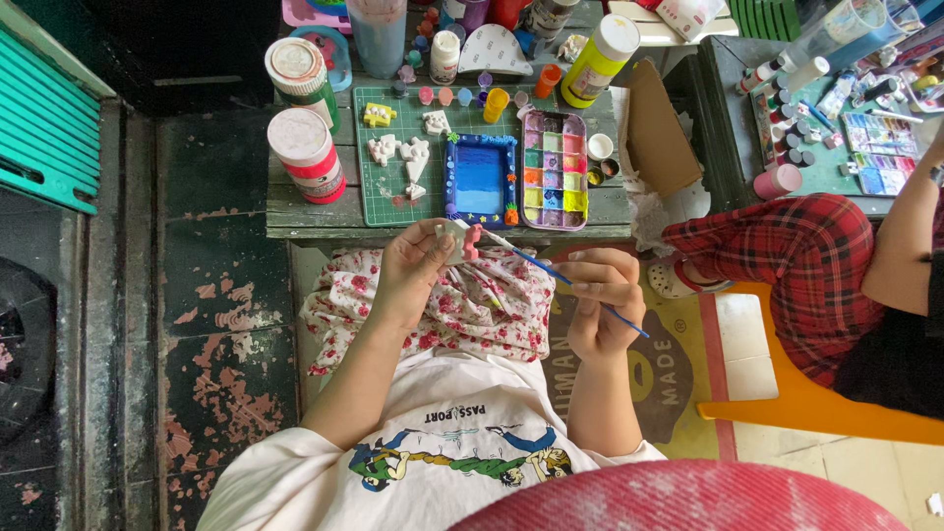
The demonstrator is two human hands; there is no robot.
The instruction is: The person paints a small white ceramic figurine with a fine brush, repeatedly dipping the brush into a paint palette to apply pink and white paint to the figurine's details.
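Over my lap, just below the near edge of the wooden table (295, 211), my left hand (418, 261) pinches a small white plaster figure (458, 241), fingers closed around its sides, with a pink-painted patch at its three o'clock side. My right hand (602, 295) is closed on a thin blue-handled brush (560, 280), held like a pencil, the shaft running from four o'clock up toward ten o'clock so the tip meets the figure's pink edge.

From this one head view, I judge the work in hand is colouring the figure's edge. To do it well I would keep the left grip on the unpainted sides only, turn the piece rather than the brush, and drag short strokes away from the fingers so wet paint is not smudged. Holding the brush nearer its tip would probably steady it.

At twelve o'clock from my hands sit a blue painted frame (479, 179) and, just at its three o'clock, a paint palette (555, 169) with many coloured wells. More white plaster pieces (401, 152) lie on a green cutting mat (374, 187). Two red-banded jars (307, 152) stand at ten o'clock. Another person in red checked trousers (796, 261) sits at three o'clock on an orange chair (816, 403).
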